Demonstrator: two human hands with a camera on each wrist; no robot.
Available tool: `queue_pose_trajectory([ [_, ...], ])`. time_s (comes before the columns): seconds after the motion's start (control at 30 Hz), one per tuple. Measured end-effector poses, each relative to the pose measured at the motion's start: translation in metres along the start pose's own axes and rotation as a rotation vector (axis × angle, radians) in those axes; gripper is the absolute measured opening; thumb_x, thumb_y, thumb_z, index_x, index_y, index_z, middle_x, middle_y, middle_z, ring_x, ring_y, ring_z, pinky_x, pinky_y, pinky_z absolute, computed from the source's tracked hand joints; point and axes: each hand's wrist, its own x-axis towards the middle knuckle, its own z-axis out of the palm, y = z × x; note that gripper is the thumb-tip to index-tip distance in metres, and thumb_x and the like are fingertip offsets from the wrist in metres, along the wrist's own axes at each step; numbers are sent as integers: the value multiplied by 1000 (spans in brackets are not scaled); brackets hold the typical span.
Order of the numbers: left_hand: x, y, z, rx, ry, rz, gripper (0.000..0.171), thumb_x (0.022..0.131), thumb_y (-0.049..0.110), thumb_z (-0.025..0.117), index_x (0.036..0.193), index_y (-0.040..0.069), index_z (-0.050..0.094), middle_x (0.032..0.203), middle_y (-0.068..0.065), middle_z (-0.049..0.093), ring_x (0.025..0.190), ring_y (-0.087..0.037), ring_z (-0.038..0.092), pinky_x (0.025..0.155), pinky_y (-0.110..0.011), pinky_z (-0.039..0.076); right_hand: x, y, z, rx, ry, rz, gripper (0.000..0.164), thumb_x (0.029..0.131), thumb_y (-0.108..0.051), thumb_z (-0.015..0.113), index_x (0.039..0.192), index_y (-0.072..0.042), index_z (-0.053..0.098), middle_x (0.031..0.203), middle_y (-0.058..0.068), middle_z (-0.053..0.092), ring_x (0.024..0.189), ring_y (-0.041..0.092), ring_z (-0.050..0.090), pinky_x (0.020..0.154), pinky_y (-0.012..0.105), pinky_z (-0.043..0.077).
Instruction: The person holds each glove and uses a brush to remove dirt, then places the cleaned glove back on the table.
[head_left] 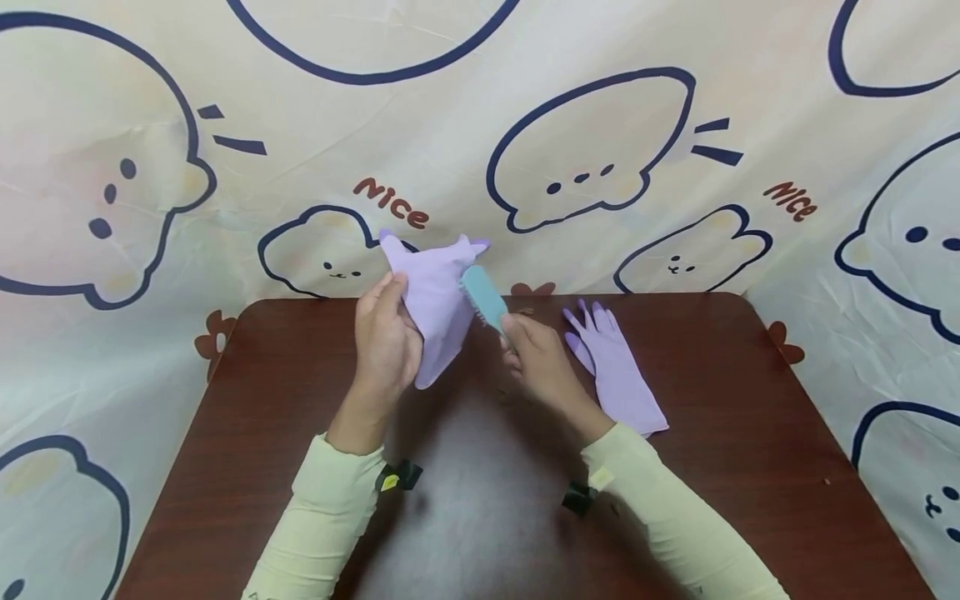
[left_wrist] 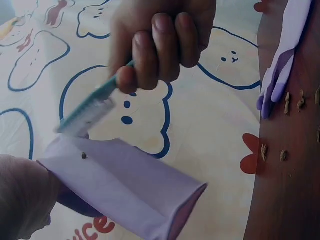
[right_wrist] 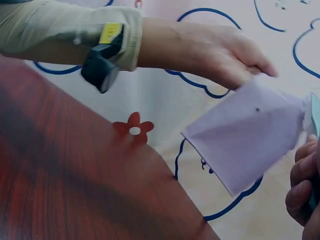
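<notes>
My left hand (head_left: pixel 386 337) grips a lilac rubber glove (head_left: pixel 431 287) in the air above the table's far part, its darker purple fingertips pointing up and its cuff hanging down. In my right hand (head_left: pixel 543 358) is the handle of a teal brush (head_left: pixel 484 296), whose bristles face the glove near its finger end. Whether the bristles touch the glove I cannot tell; the brush is blurred in the left wrist view. A small dark brown crumb (left_wrist: pixel 84 156) clings to the glove's surface. The left fingers behind the glove are partly hidden.
A second lilac glove (head_left: pixel 622 375) lies flat on the dark brown table (head_left: pixel 255 433), right of my right hand. Several brown crumbs (left_wrist: pixel 264 152) lie on the wood near the far edge. A cartoon-printed cloth (head_left: pixel 450 125) hangs behind and at both sides.
</notes>
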Motion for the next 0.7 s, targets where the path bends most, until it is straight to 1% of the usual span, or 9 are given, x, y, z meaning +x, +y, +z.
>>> queue_pose_trajectory([
  [0.07,0,0,-1,9,19,1,45,112,14,28,148,-12,36,141,-17,48,132,-25,51,115,-40,43,2,0,-4,75,7,41,51,107,-47,47,93,1,49,63,0,42,48,11,39,41,22,31],
  [0.17,0,-6,0,25,32,-7,44,112,14,28,143,-14,41,133,-16,53,125,-24,55,108,-36,48,3,-1,-6,214,-13,74,51,108,-47,45,90,1,45,59,-2,38,44,10,35,38,23,28],
  [0.27,-2,-14,3,48,38,-32,43,111,13,30,140,-14,46,129,-16,55,121,-23,57,106,-36,49,2,-5,-3,317,-47,66,47,110,-43,43,85,-3,43,57,-4,36,41,9,33,35,23,25],
  [0.33,-4,-20,5,82,34,-51,42,111,13,32,139,-13,48,131,-16,56,123,-22,57,108,-37,48,2,-9,2,320,-56,39,45,110,-40,44,83,-4,44,57,-4,36,42,8,33,35,22,24],
  [0.4,-6,-24,8,117,28,-64,41,110,12,33,138,-13,51,133,-16,56,124,-21,56,110,-38,46,1,-12,8,230,-49,-14,43,110,-38,46,83,-5,47,58,-2,38,44,8,35,38,22,27],
  [0.47,-8,-26,10,158,17,-63,41,110,12,34,137,-13,53,133,-16,57,125,-20,57,110,-36,47,2,-13,13,70,-15,-79,43,110,-36,46,82,-4,50,59,-1,41,46,9,39,41,22,31],
  [0.53,-10,-26,11,189,6,-46,40,110,11,35,134,-13,55,131,-17,59,122,-20,59,106,-33,50,3,-13,15,-122,45,-140,42,110,-37,46,82,-6,54,61,1,45,50,10,43,46,23,37],
  [0.6,-10,-25,11,182,-3,-27,40,110,11,35,133,-13,56,126,-17,60,117,-19,62,100,-30,54,5,-13,14,-280,114,-188,42,110,-38,46,81,-9,55,62,1,48,54,12,47,52,25,40],
  [0.7,-10,-21,8,158,-7,-5,39,110,10,34,131,-14,55,120,-15,60,109,-18,63,91,-27,56,7,-13,10,-414,193,-206,43,109,-43,44,81,-13,56,64,2,53,60,15,52,59,28,43],
])
